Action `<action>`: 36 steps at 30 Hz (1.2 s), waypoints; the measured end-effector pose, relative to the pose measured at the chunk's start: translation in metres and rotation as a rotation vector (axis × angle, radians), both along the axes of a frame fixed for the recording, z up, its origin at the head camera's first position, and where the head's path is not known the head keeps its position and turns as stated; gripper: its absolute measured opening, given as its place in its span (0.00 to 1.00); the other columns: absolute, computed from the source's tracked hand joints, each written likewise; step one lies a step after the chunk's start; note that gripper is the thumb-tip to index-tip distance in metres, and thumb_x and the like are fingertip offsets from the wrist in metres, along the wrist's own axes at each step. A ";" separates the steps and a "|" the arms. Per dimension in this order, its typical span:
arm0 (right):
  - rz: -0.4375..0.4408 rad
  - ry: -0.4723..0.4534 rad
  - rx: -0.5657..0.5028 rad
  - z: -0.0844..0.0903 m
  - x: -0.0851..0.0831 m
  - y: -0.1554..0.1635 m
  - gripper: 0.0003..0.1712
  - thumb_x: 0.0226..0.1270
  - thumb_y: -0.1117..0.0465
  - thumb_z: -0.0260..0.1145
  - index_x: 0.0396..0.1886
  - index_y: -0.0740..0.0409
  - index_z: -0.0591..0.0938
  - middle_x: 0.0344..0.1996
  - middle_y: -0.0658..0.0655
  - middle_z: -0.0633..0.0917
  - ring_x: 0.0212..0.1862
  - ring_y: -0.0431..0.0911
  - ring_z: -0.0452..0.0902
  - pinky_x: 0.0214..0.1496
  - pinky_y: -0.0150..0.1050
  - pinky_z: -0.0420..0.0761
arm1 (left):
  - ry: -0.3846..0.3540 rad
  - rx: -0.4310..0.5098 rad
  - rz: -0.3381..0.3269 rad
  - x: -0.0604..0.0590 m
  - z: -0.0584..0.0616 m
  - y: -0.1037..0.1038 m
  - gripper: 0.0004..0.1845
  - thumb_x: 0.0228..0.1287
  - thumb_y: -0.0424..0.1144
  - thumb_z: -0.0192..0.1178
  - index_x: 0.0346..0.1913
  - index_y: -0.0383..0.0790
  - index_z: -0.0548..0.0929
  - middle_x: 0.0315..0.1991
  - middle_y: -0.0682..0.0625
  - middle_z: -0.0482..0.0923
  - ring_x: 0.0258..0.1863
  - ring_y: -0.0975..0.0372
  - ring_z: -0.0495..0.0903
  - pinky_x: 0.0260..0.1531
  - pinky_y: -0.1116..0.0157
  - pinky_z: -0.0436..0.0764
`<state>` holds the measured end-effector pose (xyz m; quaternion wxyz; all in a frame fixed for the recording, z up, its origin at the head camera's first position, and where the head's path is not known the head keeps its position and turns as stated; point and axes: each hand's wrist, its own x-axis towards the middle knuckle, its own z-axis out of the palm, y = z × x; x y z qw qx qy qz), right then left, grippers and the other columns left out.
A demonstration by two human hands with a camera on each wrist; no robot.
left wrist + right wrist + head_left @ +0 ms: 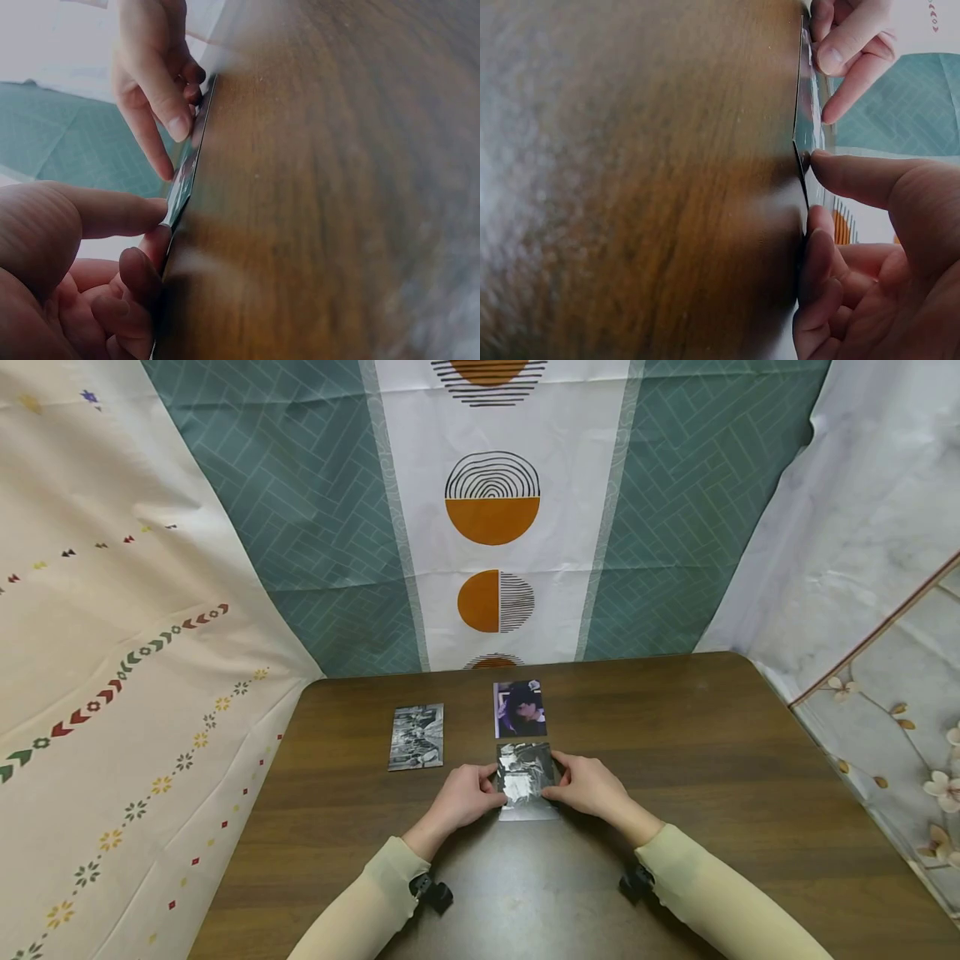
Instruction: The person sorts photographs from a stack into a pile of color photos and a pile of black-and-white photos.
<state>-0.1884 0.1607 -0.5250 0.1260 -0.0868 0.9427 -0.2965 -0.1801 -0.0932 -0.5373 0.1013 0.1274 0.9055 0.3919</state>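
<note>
A black-and-white photo card [525,781] lies low over the table in front of me, just below a purple-toned photo card [520,709]. My left hand [463,795] pinches its left edge, thumb on top. On the opposite edge, my right hand [592,787] pinches it the same way. Seen nearly edge-on in the left wrist view, the card [182,187] shows a slight bend beside the left thumb. The right wrist view shows a similar bend near the right thumb, and the remaining fingers of the right hand [907,232] are loosely curled.
Another black-and-white photo card [417,737] lies apart at the left on the brown wooden table [675,727]. A patterned green and white cloth [322,527] hangs behind the table's far edge. Light patterned cloths [112,635] hang at both sides.
</note>
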 end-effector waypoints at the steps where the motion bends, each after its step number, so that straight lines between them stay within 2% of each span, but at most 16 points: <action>1: -0.002 0.000 0.001 0.000 0.000 0.000 0.49 0.64 0.46 0.81 0.79 0.61 0.73 0.24 0.47 0.81 0.25 0.42 0.75 0.27 0.39 0.71 | 0.002 0.002 0.001 0.000 0.000 0.000 0.36 0.61 0.40 0.76 0.70 0.29 0.80 0.22 0.61 0.82 0.21 0.69 0.74 0.32 0.66 0.76; 6: -0.003 0.002 0.000 -0.002 -0.001 0.000 0.49 0.64 0.46 0.81 0.79 0.61 0.73 0.24 0.47 0.81 0.25 0.42 0.75 0.26 0.39 0.71 | -0.001 0.006 0.005 0.000 -0.001 0.000 0.36 0.60 0.41 0.76 0.70 0.30 0.80 0.22 0.62 0.82 0.21 0.70 0.75 0.35 0.65 0.77; 17: 0.008 -0.004 -0.029 0.001 -0.001 0.002 0.47 0.65 0.47 0.80 0.78 0.63 0.74 0.24 0.48 0.81 0.25 0.43 0.75 0.28 0.39 0.72 | -0.003 0.038 0.009 -0.001 -0.002 -0.003 0.36 0.61 0.40 0.77 0.70 0.29 0.80 0.24 0.61 0.84 0.22 0.70 0.77 0.35 0.66 0.77; 26: 0.000 0.013 -0.111 0.000 -0.007 0.007 0.44 0.67 0.50 0.79 0.77 0.65 0.75 0.25 0.48 0.83 0.26 0.43 0.77 0.30 0.40 0.74 | -0.013 0.101 0.028 -0.001 0.004 -0.013 0.35 0.60 0.39 0.76 0.70 0.29 0.81 0.25 0.58 0.85 0.21 0.68 0.76 0.29 0.66 0.76; 36: -0.040 0.009 -0.247 0.008 -0.012 0.000 0.43 0.70 0.52 0.77 0.77 0.65 0.74 0.26 0.49 0.85 0.23 0.44 0.79 0.31 0.41 0.76 | -0.059 0.167 0.073 -0.007 0.008 -0.031 0.31 0.67 0.40 0.74 0.70 0.33 0.82 0.27 0.54 0.85 0.21 0.65 0.78 0.25 0.65 0.75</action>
